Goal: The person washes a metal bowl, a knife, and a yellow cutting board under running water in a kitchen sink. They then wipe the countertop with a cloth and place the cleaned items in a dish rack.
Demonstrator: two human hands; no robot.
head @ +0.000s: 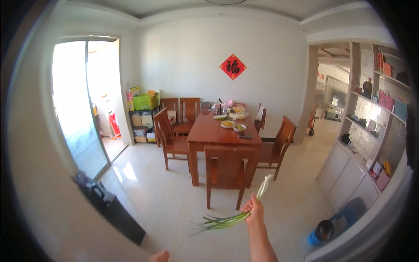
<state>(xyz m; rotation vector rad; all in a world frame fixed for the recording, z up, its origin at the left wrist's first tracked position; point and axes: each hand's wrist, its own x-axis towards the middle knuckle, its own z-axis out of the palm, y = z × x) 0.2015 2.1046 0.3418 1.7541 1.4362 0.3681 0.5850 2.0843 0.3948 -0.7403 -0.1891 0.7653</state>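
Observation:
A bunch of green onions (226,222) is gripped in my right hand (254,209), held out over the tiled floor near the nearest chair. Its white ends point up and away, while the green leaves spread to the left. At the bottom edge only a small part of my left hand (159,256) shows; its fingers and anything in it cannot be made out.
Ahead stands a wooden dining table (222,136) bearing dishes, with a wooden chair (229,167) at its near end and several others around. A black cabinet (121,216) lies left, a blue bin (316,237) and shelving (356,163) right. A sliding glass door (73,108) is at left.

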